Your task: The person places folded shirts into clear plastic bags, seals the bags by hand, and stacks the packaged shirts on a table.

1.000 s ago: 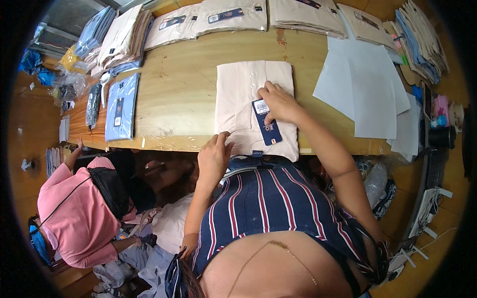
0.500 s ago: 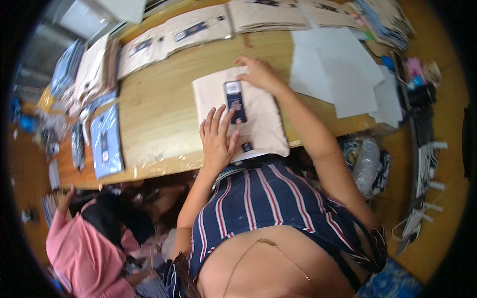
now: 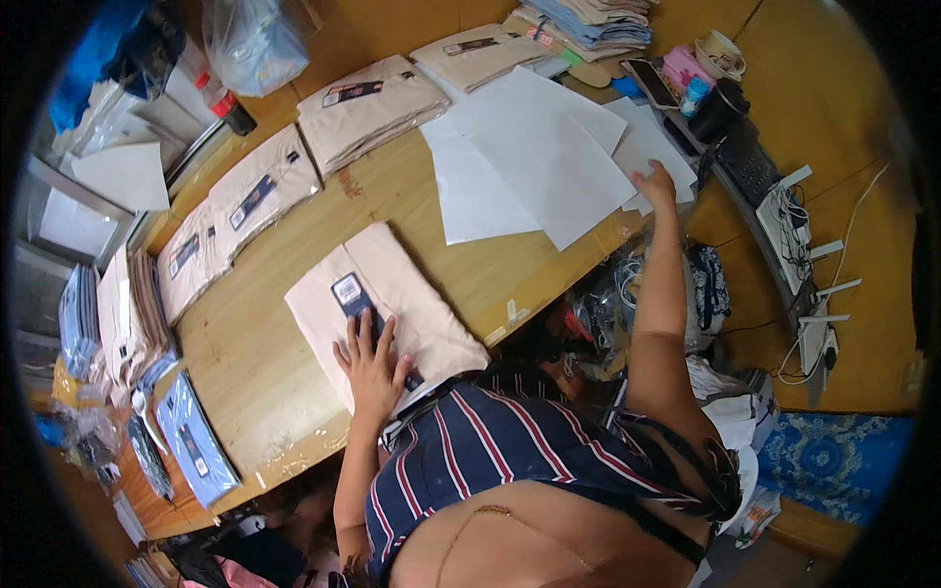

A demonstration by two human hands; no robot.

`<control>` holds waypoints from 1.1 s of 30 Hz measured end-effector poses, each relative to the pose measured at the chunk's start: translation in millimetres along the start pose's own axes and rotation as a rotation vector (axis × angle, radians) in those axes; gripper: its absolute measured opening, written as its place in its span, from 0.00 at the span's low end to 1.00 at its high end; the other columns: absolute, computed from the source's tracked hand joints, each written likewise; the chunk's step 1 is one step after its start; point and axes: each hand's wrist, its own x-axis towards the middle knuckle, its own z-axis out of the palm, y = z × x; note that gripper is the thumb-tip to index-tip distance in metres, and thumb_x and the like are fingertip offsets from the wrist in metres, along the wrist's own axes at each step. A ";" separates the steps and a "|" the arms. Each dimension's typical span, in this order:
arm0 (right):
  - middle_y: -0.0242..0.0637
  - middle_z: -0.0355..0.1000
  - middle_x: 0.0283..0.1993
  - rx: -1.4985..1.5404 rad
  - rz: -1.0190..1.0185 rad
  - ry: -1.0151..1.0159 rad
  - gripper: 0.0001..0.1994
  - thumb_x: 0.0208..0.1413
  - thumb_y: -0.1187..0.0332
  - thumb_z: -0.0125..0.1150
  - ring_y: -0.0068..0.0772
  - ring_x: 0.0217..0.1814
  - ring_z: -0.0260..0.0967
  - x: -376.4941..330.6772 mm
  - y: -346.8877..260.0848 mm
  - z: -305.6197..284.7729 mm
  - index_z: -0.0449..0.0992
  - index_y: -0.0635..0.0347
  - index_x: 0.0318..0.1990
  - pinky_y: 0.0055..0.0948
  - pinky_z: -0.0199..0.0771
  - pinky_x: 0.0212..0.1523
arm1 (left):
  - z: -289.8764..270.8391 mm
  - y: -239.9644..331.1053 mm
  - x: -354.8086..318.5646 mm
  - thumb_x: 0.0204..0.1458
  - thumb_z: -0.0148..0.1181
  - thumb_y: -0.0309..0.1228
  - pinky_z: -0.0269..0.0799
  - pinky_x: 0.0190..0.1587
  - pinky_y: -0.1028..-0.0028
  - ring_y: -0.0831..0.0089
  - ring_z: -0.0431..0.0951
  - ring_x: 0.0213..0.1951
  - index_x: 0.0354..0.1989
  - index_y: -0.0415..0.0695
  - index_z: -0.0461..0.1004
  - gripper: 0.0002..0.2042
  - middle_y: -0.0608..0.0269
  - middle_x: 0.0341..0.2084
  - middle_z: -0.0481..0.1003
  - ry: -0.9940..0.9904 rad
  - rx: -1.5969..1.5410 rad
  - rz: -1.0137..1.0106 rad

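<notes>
A folded pale pink garment [image 3: 412, 284] lies on the table in front of me, with a dark blue tag [image 3: 349, 294] on it. My left hand [image 3: 372, 367] rests on the garment and over the tag's lower part, its fingers spread. My right arm stretches out to the right. At the outer edge of several loose white paper sheets [image 3: 549, 157], my right hand [image 3: 657, 186] is open, fingers a little bent and apart. Whether its fingertips touch the paper is hard to make out.
Bagged pink garments [image 3: 358, 113] line the table's far side. A bagged blue garment [image 3: 196, 441] lies at its left end, by a garment stack [image 3: 127, 314]. A bottle [image 3: 225, 103] stands at the back. On the right are a phone [image 3: 651, 84], a black cup [image 3: 720, 108] and a router [image 3: 784, 230].
My right hand has left the garment and moved right to the paper sheets. The left hand stays on the garment. My view has turned to the right.
</notes>
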 end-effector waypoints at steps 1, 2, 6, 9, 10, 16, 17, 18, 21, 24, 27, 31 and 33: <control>0.43 0.70 0.35 0.123 0.084 -0.208 0.29 0.37 0.73 0.59 0.38 0.33 0.69 -2.6 -15.3 -8.9 0.59 0.52 0.52 0.29 0.69 0.33 | -6.4 8.9 0.1 0.44 0.50 0.38 0.43 0.54 0.56 0.59 0.52 0.56 0.52 0.50 0.60 0.23 0.57 0.53 0.56 0.105 0.018 -0.006; 0.44 0.70 0.36 0.243 0.168 -0.417 0.32 0.36 0.75 0.59 0.36 0.32 0.69 -9.2 -28.9 -20.4 0.56 0.52 0.53 0.27 0.70 0.31 | -3.6 14.0 7.0 0.46 0.49 0.36 0.49 0.52 0.60 0.61 0.56 0.53 0.51 0.48 0.61 0.21 0.56 0.51 0.59 0.076 -0.162 -0.044; 0.45 0.69 0.36 0.360 0.119 -0.606 0.41 0.30 0.79 0.62 0.38 0.29 0.69 -4.1 -53.0 -2.6 0.49 0.52 0.57 0.28 0.71 0.27 | 8.0 61.7 46.9 0.52 0.42 0.29 0.65 0.43 0.73 0.68 0.71 0.38 0.51 0.39 0.57 0.17 0.52 0.40 0.69 -0.296 -1.520 -0.360; 0.46 0.68 0.38 0.228 -0.118 -0.309 0.40 0.31 0.72 0.64 0.42 0.37 0.67 27.2 -57.9 29.7 0.51 0.51 0.56 0.35 0.69 0.36 | 25.2 102.2 91.8 0.53 0.41 0.35 0.60 0.49 0.66 0.60 0.62 0.50 0.53 0.43 0.52 0.19 0.48 0.50 0.60 -0.774 -2.077 -0.736; 0.46 0.67 0.40 0.213 -0.143 -0.275 0.40 0.32 0.71 0.65 0.42 0.40 0.67 35.1 -68.3 29.7 0.51 0.51 0.56 0.37 0.67 0.39 | 36.2 112.0 105.3 0.53 0.41 0.36 0.60 0.49 0.68 0.61 0.62 0.50 0.51 0.43 0.53 0.18 0.49 0.49 0.60 -0.750 -2.038 -0.771; 0.44 0.57 0.53 0.069 -0.214 -0.210 0.43 0.31 0.53 0.65 0.41 0.56 0.53 84.9 -86.7 30.3 0.49 0.51 0.58 0.39 0.54 0.53 | 72.4 146.1 168.1 0.51 0.44 0.40 0.60 0.48 0.63 0.59 0.64 0.47 0.40 0.42 0.56 0.15 0.48 0.46 0.61 -0.589 -2.040 -0.946; 0.44 0.57 0.52 0.187 -0.194 -0.452 0.42 0.31 0.51 0.65 0.43 0.56 0.53 91.2 -86.5 27.4 0.54 0.54 0.56 0.39 0.53 0.54 | 73.7 148.5 174.9 0.51 0.45 0.40 0.60 0.48 0.62 0.58 0.64 0.47 0.43 0.41 0.55 0.17 0.48 0.46 0.61 -0.585 -2.036 -0.988; 0.44 0.58 0.52 0.191 -0.293 -0.497 0.40 0.31 0.51 0.65 0.43 0.55 0.53 90.4 -85.6 34.8 0.56 0.53 0.55 0.39 0.53 0.54 | 70.6 152.5 182.8 0.51 0.45 0.41 0.60 0.47 0.61 0.57 0.63 0.47 0.45 0.41 0.53 0.19 0.48 0.46 0.61 -0.584 -2.032 -1.027; 0.45 0.61 0.46 0.198 -0.567 -0.649 0.31 0.31 0.56 0.66 0.44 0.52 0.55 68.1 -109.4 35.7 0.65 0.48 0.49 0.38 0.54 0.52 | 77.9 145.8 196.2 0.50 0.45 0.43 0.61 0.46 0.59 0.55 0.63 0.47 0.49 0.39 0.50 0.24 0.49 0.46 0.61 -0.558 -1.963 -1.048; 0.44 0.60 0.42 0.115 -0.681 -0.531 0.29 0.32 0.61 0.66 0.45 0.48 0.56 34.3 -115.8 41.3 0.65 0.44 0.48 0.38 0.55 0.51 | 97.1 139.1 206.9 0.51 0.45 0.42 0.62 0.48 0.60 0.58 0.64 0.46 0.50 0.39 0.53 0.24 0.52 0.46 0.62 -0.491 -1.985 -0.913; 0.44 0.64 0.41 0.498 -0.502 -0.490 0.27 0.34 0.61 0.65 0.41 0.45 0.61 27.5 -116.1 64.4 0.63 0.54 0.46 0.33 0.59 0.48 | 118.3 136.1 224.1 0.52 0.44 0.39 0.59 0.51 0.65 0.63 0.64 0.47 0.49 0.41 0.57 0.19 0.56 0.47 0.62 -0.219 -1.970 -0.739; 0.47 0.65 0.43 0.561 -0.337 -0.566 0.27 0.39 0.66 0.62 0.41 0.46 0.62 -0.9 -139.9 58.7 0.59 0.61 0.48 0.32 0.60 0.47 | 132.0 108.8 242.1 0.51 0.47 0.26 0.60 0.51 0.72 0.68 0.63 0.48 0.48 0.40 0.57 0.16 0.61 0.47 0.61 -0.179 -2.230 -0.545; 0.47 0.60 0.50 0.690 -0.236 -0.584 0.30 0.38 0.70 0.62 0.43 0.50 0.59 -18.9 -136.3 46.4 0.57 0.60 0.51 0.35 0.58 0.50 | 140.6 107.7 232.6 0.50 0.46 0.24 0.60 0.50 0.73 0.69 0.63 0.47 0.48 0.40 0.57 0.16 0.61 0.46 0.62 -0.042 -2.077 -0.625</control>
